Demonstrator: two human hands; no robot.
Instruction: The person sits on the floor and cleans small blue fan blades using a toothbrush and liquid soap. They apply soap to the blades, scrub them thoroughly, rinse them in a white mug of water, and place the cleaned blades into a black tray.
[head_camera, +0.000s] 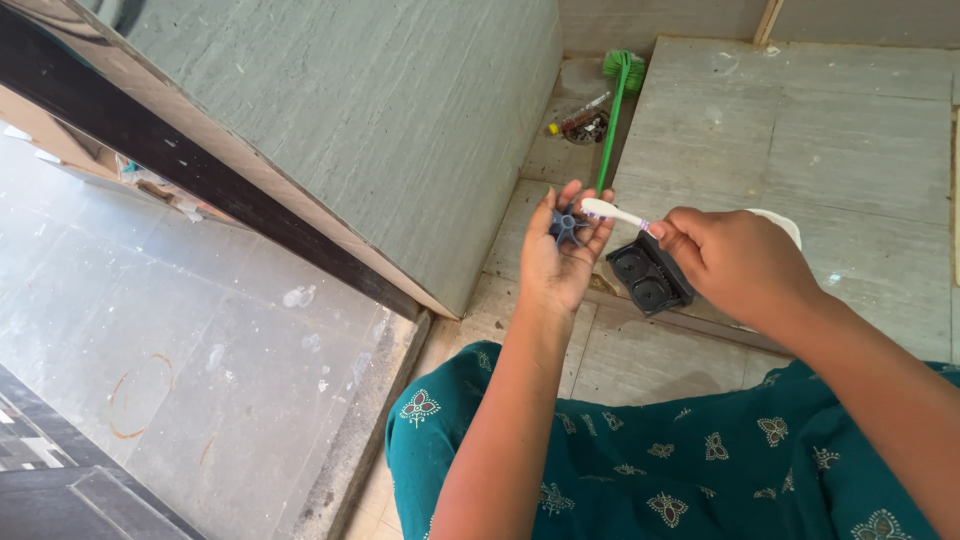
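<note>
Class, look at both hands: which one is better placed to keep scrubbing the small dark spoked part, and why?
Probably the right hand: it grips the white toothbrush, whose head lies on the spoked part. The left hand only cradles that part.

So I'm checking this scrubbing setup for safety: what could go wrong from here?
The small spoked blue part sits only in the left hand fingertips, so brush pressure might pop it out onto the stone floor. The right hand grips the white toothbrush near its end, so the head could skid onto the fingers. The black tray below may get knocked.
</note>
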